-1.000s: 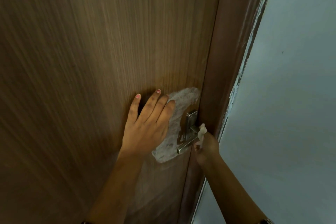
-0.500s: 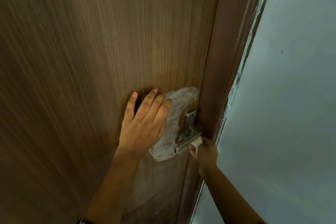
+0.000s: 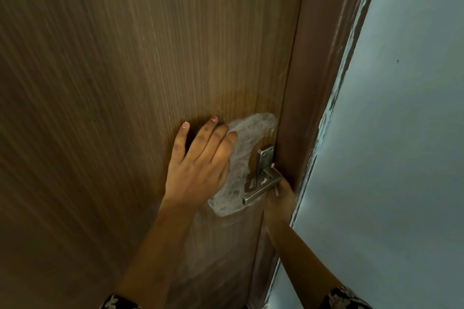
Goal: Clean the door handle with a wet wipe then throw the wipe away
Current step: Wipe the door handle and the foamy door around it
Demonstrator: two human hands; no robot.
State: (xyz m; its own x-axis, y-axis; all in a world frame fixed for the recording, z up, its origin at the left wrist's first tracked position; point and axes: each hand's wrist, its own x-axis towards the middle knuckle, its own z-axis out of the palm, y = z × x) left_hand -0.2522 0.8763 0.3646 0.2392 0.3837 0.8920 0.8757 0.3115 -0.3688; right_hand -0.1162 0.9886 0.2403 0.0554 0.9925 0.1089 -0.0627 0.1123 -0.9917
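A brown wood-grain door (image 3: 125,83) fills the left and middle. Near its right edge a whitish, crinkled patch (image 3: 248,130) (film or residue, hard to tell which) lies on the surface in a curve. A darker frame (image 3: 321,57) runs beside the door. Right of it is a pale grey-blue wall (image 3: 406,170), its paint ragged along the frame, with one dark speck (image 3: 397,61).

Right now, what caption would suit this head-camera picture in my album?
Left hand flat on the wooden door, right hand holding a wet wipe against the metal door handle.
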